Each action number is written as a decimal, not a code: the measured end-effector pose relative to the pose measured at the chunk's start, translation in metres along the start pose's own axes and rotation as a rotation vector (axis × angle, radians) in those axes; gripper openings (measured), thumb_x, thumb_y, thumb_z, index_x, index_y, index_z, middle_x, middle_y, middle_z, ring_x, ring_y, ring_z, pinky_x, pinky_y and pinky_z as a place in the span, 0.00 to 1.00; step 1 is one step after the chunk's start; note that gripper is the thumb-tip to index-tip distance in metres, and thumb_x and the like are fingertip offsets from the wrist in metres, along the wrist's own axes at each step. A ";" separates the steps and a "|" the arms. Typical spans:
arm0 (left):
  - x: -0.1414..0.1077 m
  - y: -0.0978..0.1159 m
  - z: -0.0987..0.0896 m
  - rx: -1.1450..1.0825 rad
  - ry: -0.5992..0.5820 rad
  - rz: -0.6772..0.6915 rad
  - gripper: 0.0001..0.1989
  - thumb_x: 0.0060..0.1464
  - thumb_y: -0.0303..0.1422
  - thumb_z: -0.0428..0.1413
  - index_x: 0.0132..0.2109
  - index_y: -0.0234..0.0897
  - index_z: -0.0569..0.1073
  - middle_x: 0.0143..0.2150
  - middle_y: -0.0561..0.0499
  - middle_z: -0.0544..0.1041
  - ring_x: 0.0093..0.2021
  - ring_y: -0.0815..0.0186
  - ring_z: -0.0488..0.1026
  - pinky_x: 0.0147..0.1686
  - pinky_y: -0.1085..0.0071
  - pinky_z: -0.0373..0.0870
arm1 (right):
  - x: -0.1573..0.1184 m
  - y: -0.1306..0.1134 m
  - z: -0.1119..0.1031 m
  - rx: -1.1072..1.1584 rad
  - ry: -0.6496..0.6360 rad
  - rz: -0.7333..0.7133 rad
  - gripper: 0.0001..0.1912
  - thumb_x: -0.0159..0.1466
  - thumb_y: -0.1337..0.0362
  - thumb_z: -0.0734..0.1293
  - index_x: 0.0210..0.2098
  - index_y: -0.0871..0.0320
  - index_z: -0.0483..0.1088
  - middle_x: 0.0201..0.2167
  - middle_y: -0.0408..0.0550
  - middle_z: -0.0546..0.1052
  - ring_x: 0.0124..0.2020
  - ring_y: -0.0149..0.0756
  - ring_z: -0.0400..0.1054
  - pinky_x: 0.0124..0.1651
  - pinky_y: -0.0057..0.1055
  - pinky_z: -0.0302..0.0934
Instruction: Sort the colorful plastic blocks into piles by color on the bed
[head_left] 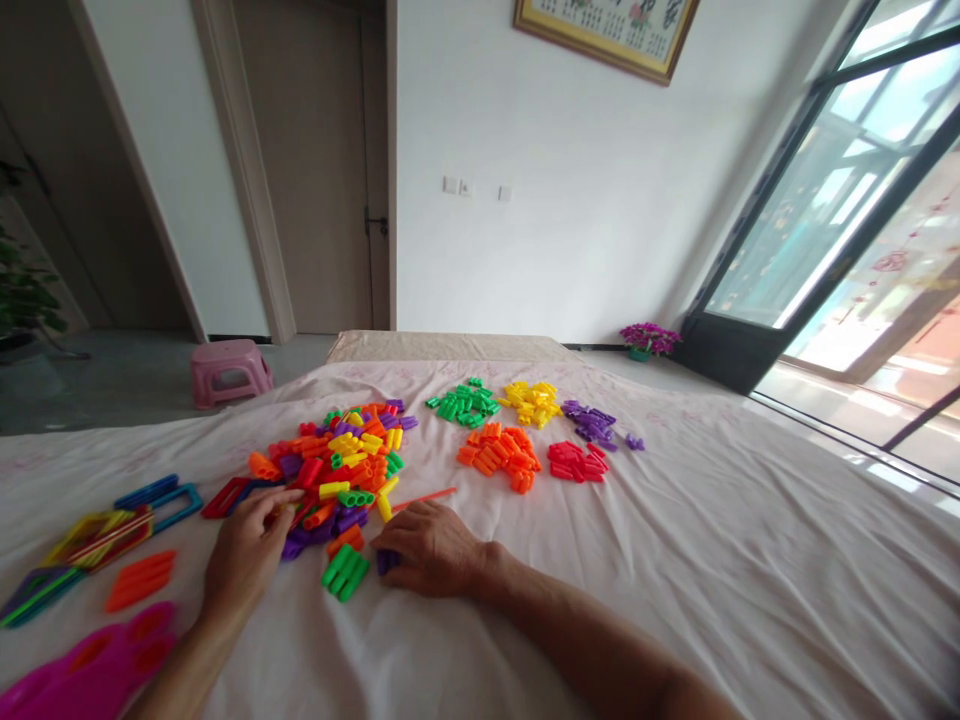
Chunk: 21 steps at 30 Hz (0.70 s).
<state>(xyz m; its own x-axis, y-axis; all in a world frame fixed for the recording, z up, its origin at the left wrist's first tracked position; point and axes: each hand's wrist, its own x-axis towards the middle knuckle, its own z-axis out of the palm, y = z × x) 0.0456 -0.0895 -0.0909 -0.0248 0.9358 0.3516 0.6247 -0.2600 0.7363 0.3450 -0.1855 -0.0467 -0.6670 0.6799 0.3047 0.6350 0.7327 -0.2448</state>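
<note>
A mixed pile of colored plastic tube blocks (349, 455) lies left of centre on the cloth. At its left edge is my left hand (255, 535), its fingers bent together over the blocks; what they hold is too small to name. My right hand (424, 550) rests at the pile's lower right, its fingers curled round a purple block (387, 561). Just left of it sits a green block (345, 572). Sorted groups lie farther right: green blocks (465, 402), yellow blocks (531, 403), purple blocks (591, 424), orange blocks (499, 456) and red blocks (577, 462).
Flat colored frames (97, 540), an orange piece (141, 580) and a pink tray-like object (90, 665) lie at the left. A thin orange stick (426, 499) is beyond my right hand. A pink stool (230, 373) stands beyond the cloth (637, 600).
</note>
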 end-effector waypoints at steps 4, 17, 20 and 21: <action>0.001 -0.003 0.001 -0.001 -0.008 -0.011 0.23 0.56 0.48 0.52 0.46 0.39 0.84 0.56 0.40 0.81 0.61 0.48 0.76 0.65 0.52 0.69 | -0.007 0.020 -0.005 0.096 0.206 0.092 0.23 0.66 0.59 0.73 0.59 0.55 0.74 0.52 0.53 0.81 0.49 0.42 0.77 0.53 0.36 0.69; 0.004 -0.012 0.003 -0.021 -0.026 0.012 0.22 0.57 0.46 0.52 0.48 0.39 0.82 0.56 0.39 0.82 0.60 0.45 0.76 0.64 0.47 0.70 | -0.081 0.157 -0.086 0.471 1.303 0.909 0.34 0.52 0.48 0.74 0.54 0.60 0.77 0.38 0.49 0.80 0.34 0.38 0.73 0.38 0.35 0.72; 0.004 -0.011 0.003 -0.017 -0.025 0.018 0.22 0.58 0.47 0.52 0.48 0.39 0.83 0.57 0.38 0.81 0.61 0.43 0.76 0.65 0.45 0.70 | -0.115 0.183 -0.097 0.432 1.459 1.017 0.35 0.50 0.48 0.74 0.52 0.62 0.77 0.36 0.48 0.79 0.32 0.36 0.72 0.36 0.34 0.70; 0.004 -0.010 0.003 -0.014 -0.023 0.013 0.23 0.57 0.47 0.52 0.47 0.39 0.83 0.56 0.38 0.81 0.60 0.43 0.76 0.65 0.45 0.70 | -0.127 0.191 -0.099 0.390 1.500 1.032 0.35 0.50 0.48 0.74 0.52 0.62 0.76 0.36 0.49 0.79 0.32 0.37 0.72 0.35 0.34 0.70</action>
<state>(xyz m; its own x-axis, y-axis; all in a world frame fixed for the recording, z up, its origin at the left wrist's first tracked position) 0.0410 -0.0823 -0.0986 0.0012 0.9377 0.3474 0.6136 -0.2750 0.7402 0.5897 -0.1350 -0.0406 0.8717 0.3722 0.3188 0.2547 0.2118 -0.9435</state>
